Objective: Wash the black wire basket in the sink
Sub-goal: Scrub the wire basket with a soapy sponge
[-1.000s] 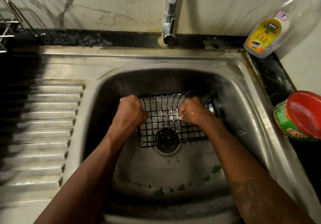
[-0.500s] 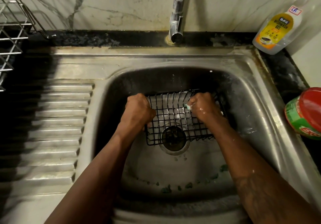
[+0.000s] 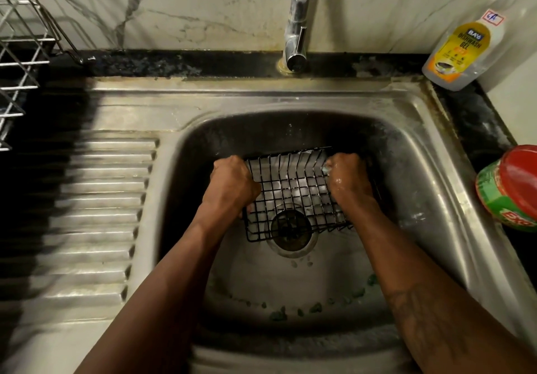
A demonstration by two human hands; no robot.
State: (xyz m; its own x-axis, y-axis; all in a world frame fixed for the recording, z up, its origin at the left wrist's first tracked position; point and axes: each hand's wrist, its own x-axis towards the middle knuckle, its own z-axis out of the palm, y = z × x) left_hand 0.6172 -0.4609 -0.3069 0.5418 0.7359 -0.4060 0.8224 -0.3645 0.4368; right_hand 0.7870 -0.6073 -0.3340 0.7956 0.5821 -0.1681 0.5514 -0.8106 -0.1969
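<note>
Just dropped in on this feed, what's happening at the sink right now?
A person is washing a black wire basket in the steel sink, over the drain. The left hand grips its left edge. The wet right hand grips its right side, with something small and pale at the fingers, possibly a scrubber. No water shows running from the tap. A dishwash gel bottle stands on the counter at the back right.

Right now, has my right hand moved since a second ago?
Yes, slightly: the right hand has slid rightward along the black wire basket, farther from the drain.
</note>
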